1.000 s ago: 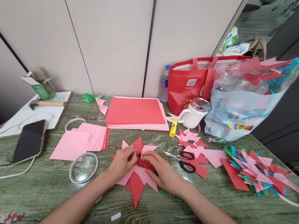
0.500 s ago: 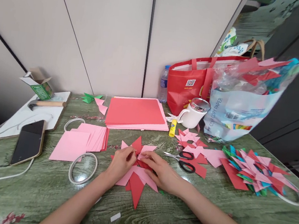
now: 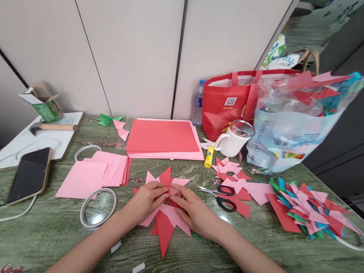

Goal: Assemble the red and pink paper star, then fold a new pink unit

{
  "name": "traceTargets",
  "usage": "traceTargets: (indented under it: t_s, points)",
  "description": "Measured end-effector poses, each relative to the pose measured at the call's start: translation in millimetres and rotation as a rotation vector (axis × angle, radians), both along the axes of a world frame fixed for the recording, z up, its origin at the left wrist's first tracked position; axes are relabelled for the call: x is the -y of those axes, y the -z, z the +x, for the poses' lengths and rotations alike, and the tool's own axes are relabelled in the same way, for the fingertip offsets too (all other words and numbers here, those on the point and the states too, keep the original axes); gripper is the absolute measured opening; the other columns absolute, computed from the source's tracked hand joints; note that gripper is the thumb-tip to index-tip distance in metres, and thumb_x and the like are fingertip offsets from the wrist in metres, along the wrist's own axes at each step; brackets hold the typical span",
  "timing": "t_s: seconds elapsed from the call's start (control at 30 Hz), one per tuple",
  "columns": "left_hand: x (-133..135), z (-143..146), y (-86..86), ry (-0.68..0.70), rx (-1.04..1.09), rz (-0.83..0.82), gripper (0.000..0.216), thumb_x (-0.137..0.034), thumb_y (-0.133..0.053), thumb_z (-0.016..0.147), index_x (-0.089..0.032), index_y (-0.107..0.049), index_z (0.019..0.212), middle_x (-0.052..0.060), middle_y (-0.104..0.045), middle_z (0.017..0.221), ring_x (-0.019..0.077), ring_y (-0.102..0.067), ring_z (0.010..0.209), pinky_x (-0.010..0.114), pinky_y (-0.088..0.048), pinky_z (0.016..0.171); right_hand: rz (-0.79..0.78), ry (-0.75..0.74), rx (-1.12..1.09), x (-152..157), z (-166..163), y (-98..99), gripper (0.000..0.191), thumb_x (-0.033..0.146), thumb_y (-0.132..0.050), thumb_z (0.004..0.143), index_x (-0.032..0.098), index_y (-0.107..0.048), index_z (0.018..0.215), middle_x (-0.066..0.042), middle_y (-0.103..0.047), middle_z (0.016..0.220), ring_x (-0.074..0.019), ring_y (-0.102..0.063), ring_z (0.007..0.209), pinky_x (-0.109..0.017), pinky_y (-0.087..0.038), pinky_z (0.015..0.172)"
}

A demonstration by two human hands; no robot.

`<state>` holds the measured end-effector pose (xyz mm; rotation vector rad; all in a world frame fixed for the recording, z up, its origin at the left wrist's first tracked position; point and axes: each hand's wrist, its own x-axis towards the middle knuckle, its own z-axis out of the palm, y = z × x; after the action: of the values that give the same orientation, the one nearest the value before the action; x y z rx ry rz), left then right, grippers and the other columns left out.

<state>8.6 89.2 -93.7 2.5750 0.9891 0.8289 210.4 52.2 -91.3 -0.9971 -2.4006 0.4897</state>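
Observation:
A folded-paper star [image 3: 165,229] in red and pink lies on the table in front of me, its points spread outward. My left hand [image 3: 149,199] is at its left side, fingers bent together and closed on the paper near the middle. From the right, my right hand [image 3: 194,208] grips the star, its fingers reaching over the upper folds and the thumb lower down. Both sets of fingertips almost meet and hide the star's centre. Black-handled scissors [image 3: 225,198] lie just right of my right hand.
Pink paper squares [image 3: 86,177] and a tape roll [image 3: 98,207] lie left, near a phone [image 3: 29,175]. Red sheets [image 3: 164,138] are behind. A glue stick [image 3: 209,157], a white mug [image 3: 235,139], a red bag [image 3: 219,114] and a pile of folded pieces [image 3: 314,207] stand or lie right.
My left hand's fingers have gone from a raised pinch to lying lower across the star's middle. The right hand stays on the paper. The view has shifted slightly.

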Motion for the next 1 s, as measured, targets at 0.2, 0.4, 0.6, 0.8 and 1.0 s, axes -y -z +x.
traceTargets:
  t_s: [0.2,0.4,0.6,0.8,1.0]
  points:
    - [-2.1,-0.5,8.8,-0.027,0.038,0.003,0.023,-0.027,-0.048,0.090,-0.016,-0.068,0.088,0.008,-0.067,0.091,0.0159,-0.065,0.082,0.029,-0.055,0.075,-0.046,0.027,0.031,1.1,-0.8,-3.9,0.037,0.013,-0.045,0.087,0.018,-0.051,0.123,-0.014,-0.041,0.137,-0.0217,-0.043,0.121,-0.040,-0.039,0.101]
    - [-0.9,-2.2,11.2,0.010,-0.037,-0.007,0.019,-0.021,-0.049,0.088,-0.016,-0.067,0.090,0.010,-0.061,0.099,0.0185,-0.063,0.089,0.032,-0.054,0.078,-0.145,0.053,-0.059,2.0,1.3,-6.5,0.030,0.014,-0.047,0.085,0.017,-0.049,0.115,-0.014,-0.044,0.133,-0.0202,-0.040,0.125,-0.039,-0.037,0.103]
    - [3.4,2.1,0.0,0.016,-0.047,-0.181,0.020,-0.009,-0.049,0.082,-0.017,-0.063,0.095,0.008,-0.057,0.099,0.0180,-0.058,0.092,0.033,-0.051,0.082,-0.100,0.016,-0.056,0.9,1.7,-0.4,0.045,0.014,-0.045,0.086,0.018,-0.039,0.131,-0.013,-0.041,0.136,-0.0201,-0.039,0.125,-0.040,-0.036,0.105]
    - [5.6,1.2,-5.5,-0.099,0.055,-0.345,0.025,-0.007,-0.060,0.071,-0.017,-0.056,0.094,0.001,-0.057,0.082,0.0138,-0.056,0.069,0.027,-0.049,0.064,-0.046,-0.013,0.023,-0.4,0.1,1.4,0.042,0.015,-0.043,0.088,0.018,-0.045,0.130,-0.012,-0.041,0.137,-0.0204,-0.041,0.122,-0.039,-0.038,0.103]
    - [5.2,-6.3,-7.0,-0.062,0.109,-0.415,0.036,-0.003,-0.058,0.071,-0.019,-0.056,0.103,0.002,-0.064,0.090,0.0150,-0.060,0.078,0.029,-0.050,0.072,-0.069,-0.009,0.075,0.4,-0.1,-1.1,0.050,0.017,-0.038,0.091,0.022,-0.031,0.140,-0.009,-0.035,0.143,-0.0214,-0.036,0.127,-0.043,-0.034,0.104]
